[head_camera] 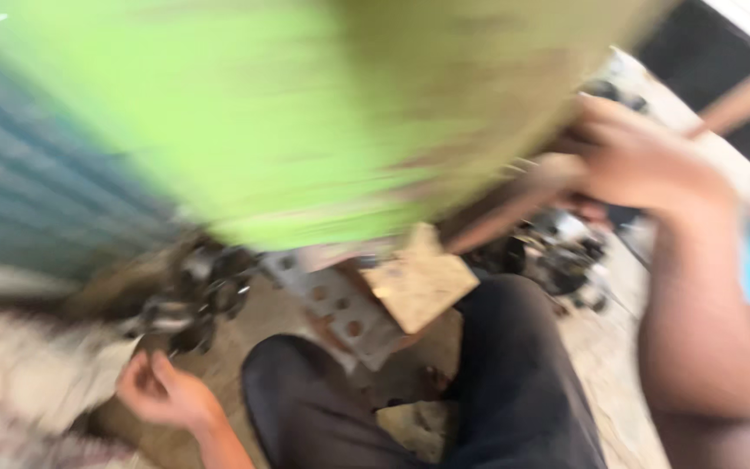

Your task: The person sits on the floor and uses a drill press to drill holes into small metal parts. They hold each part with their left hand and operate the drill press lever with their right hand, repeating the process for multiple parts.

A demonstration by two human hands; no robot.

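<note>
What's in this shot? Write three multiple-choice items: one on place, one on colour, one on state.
1. The left hand lies: A) lower left, beside the cluster of dark metal parts; B) top right; C) on a knee.
2. The large blurred sheet overhead is: A) red; B) white; C) green.
3. The right hand is: A) flat on the floor; B) curled on the sheet's edge; C) out of view.
Answers: A, it sits low by the parts; C, green fills the top; B, fingers wrap the edge.

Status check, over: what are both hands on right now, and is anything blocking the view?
Right hand gripping edge of green sheet. Left hand low, near dark metal parts, grip unclear. Sheet blurred, covers most of view.
</note>
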